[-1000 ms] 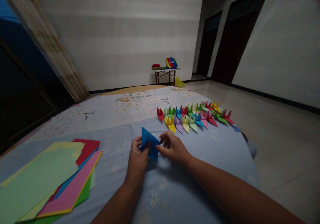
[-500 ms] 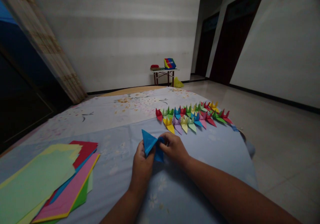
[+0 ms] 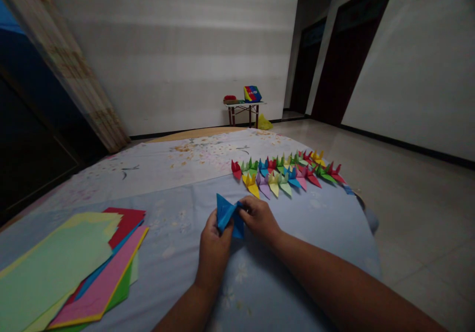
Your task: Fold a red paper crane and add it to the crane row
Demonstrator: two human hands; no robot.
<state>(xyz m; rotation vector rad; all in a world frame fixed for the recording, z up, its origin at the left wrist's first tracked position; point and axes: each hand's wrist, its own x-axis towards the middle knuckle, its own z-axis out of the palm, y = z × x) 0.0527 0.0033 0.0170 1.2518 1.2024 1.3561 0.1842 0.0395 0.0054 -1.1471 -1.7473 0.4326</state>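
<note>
A partly folded blue paper crane (image 3: pixel 225 212) is held between both hands above the light-blue tablecloth. My left hand (image 3: pixel 216 235) is closed on its left and lower part, thumb toward me. The fingers of my right hand (image 3: pixel 259 216) pinch a narrow tip at its upper right. One blue point stands up at the left, and another flap hangs down between the hands. Just beyond my hands stand several finished paper cranes (image 3: pixel 273 183) in many colours, set close together in rows.
Left of my hands lies a fanned stack of coloured paper sheets (image 3: pixel 55 262). A flowered white cloth (image 3: pixel 159 161) covers the far part of the table. By the far wall, a small table (image 3: pixel 245 105) bears a colourful box (image 3: pixel 252 93); a yellow bag (image 3: pixel 264 122) lies beside it.
My left hand has shifted slightly right, toward my right hand. The crane's left point has turned and looks narrower. My right hand keeps its pinch on the tip.
</note>
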